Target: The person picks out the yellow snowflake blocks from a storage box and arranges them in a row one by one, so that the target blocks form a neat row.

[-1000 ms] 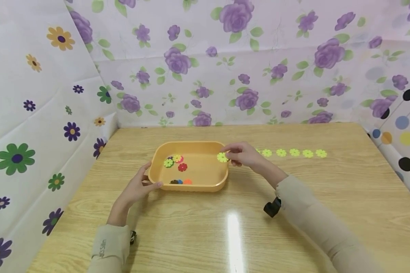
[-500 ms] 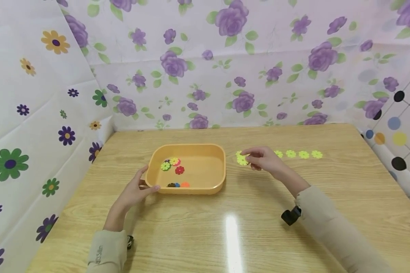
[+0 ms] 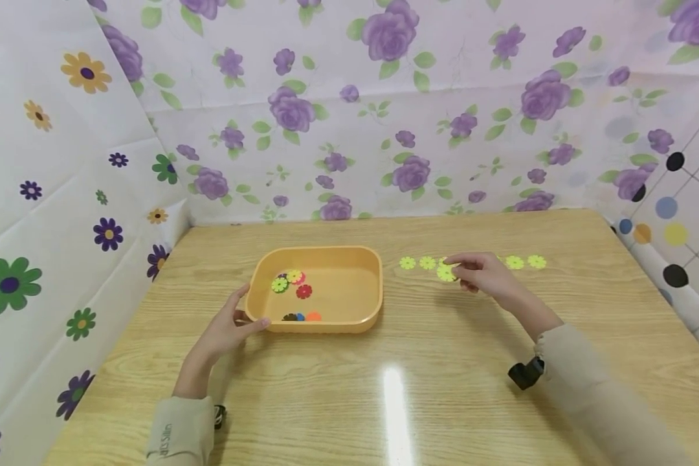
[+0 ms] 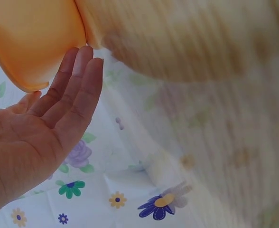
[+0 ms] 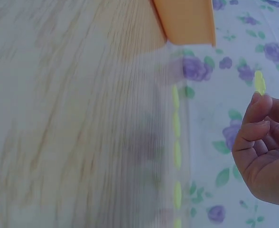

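My right hand (image 3: 486, 277) pinches a yellow-green flower-shaped disc (image 3: 446, 274) between thumb and fingertips, above the row on the table. In the right wrist view that disc (image 5: 259, 82) stands edge-on at the fingertips. Similar yellow-green discs (image 3: 407, 263) lie in a line on the table; the hand hides part of the line. My left hand (image 3: 226, 328) holds the orange plastic tray (image 3: 361, 317) by its near left corner, thumb at the front rim and fingers along the left side. Inside lie several flower discs: yellow-green (image 3: 279, 285), red (image 3: 304, 292), orange (image 3: 313, 316), and dark and blue ones.
The wooden table (image 3: 326, 388) ends at the back against a purple-flowered cloth (image 3: 355, 129). Another flowered sheet (image 3: 64, 259) hangs at the left, and a dotted sheet (image 3: 687, 226) at the right. A black wrist camera (image 3: 526, 373) sits on the right sleeve.
My right hand has carried the yellow-green disc from above the tray's right rim rightward to over the row. My left hand stays at the tray's corner.
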The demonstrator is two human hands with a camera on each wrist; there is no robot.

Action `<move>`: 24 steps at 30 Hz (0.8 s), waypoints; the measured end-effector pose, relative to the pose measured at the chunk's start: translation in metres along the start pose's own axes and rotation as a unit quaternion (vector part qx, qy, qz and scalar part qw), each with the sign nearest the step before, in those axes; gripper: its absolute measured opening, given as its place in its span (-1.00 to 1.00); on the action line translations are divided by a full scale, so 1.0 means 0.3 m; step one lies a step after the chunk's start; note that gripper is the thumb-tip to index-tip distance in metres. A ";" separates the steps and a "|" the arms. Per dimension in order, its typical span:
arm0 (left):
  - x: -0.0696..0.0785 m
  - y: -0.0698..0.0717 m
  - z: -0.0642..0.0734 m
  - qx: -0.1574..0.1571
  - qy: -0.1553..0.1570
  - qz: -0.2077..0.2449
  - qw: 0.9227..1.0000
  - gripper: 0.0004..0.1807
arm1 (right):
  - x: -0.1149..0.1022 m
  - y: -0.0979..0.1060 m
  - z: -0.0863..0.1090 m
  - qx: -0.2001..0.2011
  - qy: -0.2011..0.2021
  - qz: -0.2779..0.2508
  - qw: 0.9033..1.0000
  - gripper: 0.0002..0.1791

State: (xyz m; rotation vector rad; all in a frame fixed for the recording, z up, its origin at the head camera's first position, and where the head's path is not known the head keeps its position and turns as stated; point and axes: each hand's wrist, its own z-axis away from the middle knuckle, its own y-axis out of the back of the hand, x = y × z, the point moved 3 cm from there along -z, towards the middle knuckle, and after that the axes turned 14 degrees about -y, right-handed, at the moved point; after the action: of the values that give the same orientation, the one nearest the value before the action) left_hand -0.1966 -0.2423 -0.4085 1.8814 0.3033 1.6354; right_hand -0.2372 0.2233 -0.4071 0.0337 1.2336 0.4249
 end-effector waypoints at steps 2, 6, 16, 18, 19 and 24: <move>-0.001 0.002 -0.001 0.000 -0.004 0.000 1.000 0.00 | 0.011 0.029 0.009 0.007 -0.003 0.004 1.000 -0.58; -0.001 0.005 -0.001 0.000 0.003 -0.001 1.000 0.01 | 0.031 0.085 0.029 0.019 -0.011 0.014 1.000 -0.57; -0.010 0.006 0.001 -0.004 0.017 -0.003 1.000 0.01 | 0.096 0.258 0.051 0.053 -0.041 0.050 0.996 -0.50; -0.010 0.007 -0.001 -0.006 0.015 -0.003 1.000 0.01 | 0.106 0.303 0.057 0.063 -0.045 0.056 0.995 -0.48; -0.008 0.007 -0.001 -0.006 0.014 -0.004 1.000 0.01 | 0.109 0.326 0.059 0.068 -0.045 0.060 0.995 -0.49; -0.004 0.011 0.002 -0.005 0.014 -0.008 1.000 0.01 | 0.127 0.427 0.067 0.089 -0.060 0.069 0.992 -0.48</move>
State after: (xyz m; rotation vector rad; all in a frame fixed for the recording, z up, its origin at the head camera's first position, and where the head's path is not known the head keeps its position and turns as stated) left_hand -0.1972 -0.2459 -0.4076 1.8456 0.3206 1.6500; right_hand -0.2467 0.3581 -0.4023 0.2941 1.1507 0.4246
